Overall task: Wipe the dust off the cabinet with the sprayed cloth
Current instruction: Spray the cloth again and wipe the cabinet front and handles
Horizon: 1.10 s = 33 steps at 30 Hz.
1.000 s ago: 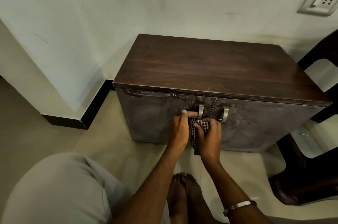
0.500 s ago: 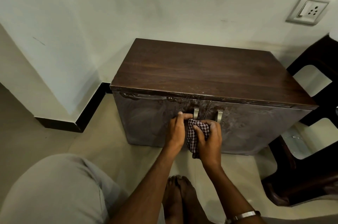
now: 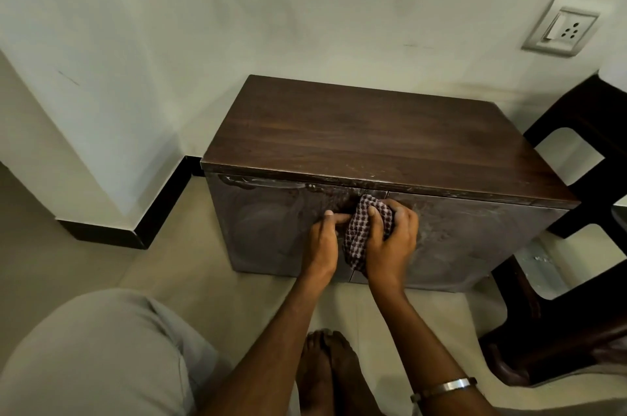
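Observation:
A low dark wooden cabinet stands against the wall, its two front doors smeared and dusty. My right hand grips a bunched checked cloth and presses it against the door fronts where they meet, just under the top edge. The cloth and hand hide the two metal handles. My left hand rests on the left door beside the cloth, fingers curled, fingertips touching the door and the cloth's edge.
A dark chair stands close to the cabinet's right side. A wall socket sits up on the right. A wall corner with black skirting juts out left. My bent knee and bare foot are on the tiled floor.
The cloth and my right hand have moved up the doors and now cover both handles. My left hand stayed beside it.

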Each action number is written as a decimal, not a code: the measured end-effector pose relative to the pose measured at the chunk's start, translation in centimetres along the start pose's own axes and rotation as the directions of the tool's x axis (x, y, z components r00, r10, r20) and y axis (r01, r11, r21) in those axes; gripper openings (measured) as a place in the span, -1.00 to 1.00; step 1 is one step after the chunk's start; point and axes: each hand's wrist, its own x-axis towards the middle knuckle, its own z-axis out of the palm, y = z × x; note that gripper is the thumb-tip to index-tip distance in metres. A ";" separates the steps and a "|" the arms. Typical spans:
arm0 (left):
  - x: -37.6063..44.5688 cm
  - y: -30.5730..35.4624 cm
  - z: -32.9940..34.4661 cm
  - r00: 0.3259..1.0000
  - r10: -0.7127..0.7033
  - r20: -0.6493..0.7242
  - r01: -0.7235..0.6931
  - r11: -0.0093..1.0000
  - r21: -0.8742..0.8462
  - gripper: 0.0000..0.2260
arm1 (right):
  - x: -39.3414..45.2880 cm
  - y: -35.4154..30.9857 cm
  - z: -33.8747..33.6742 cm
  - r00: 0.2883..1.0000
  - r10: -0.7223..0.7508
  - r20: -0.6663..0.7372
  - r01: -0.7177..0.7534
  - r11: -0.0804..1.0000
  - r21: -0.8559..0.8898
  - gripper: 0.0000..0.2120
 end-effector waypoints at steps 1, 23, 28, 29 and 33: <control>0.0 0.0 0.0 1.000 -0.001 0.003 0.001 1.000 -0.010 -0.56 | -0.1 0.1 0.1 1.000 0.016 -0.013 -0.016 1.000 0.003 -0.82; -0.2 -0.1 0.5 0.999 0.023 -0.031 -0.024 1.000 -0.010 -0.55 | 0.5 1.9 -3.4 0.999 0.036 0.010 -0.035 0.996 -0.081 -0.79; -0.4 0.2 0.5 0.999 0.024 -0.026 -0.024 1.000 0.005 -0.57 | 0.4 1.3 -3.6 1.000 -0.004 0.020 0.005 0.998 -0.069 -0.81; -0.5 0.3 0.5 0.999 0.030 -0.025 -0.030 1.000 0.003 -0.57 | 0.5 0.7 -3.4 0.999 -0.050 0.022 0.051 0.996 -0.067 -0.81; -1.1 1.1 0.3 0.996 0.019 -0.085 -0.020 1.000 -0.005 -0.63 | 1.9 -2.9 -1.9 0.959 -0.256 0.122 0.263 0.964 -0.042 -0.79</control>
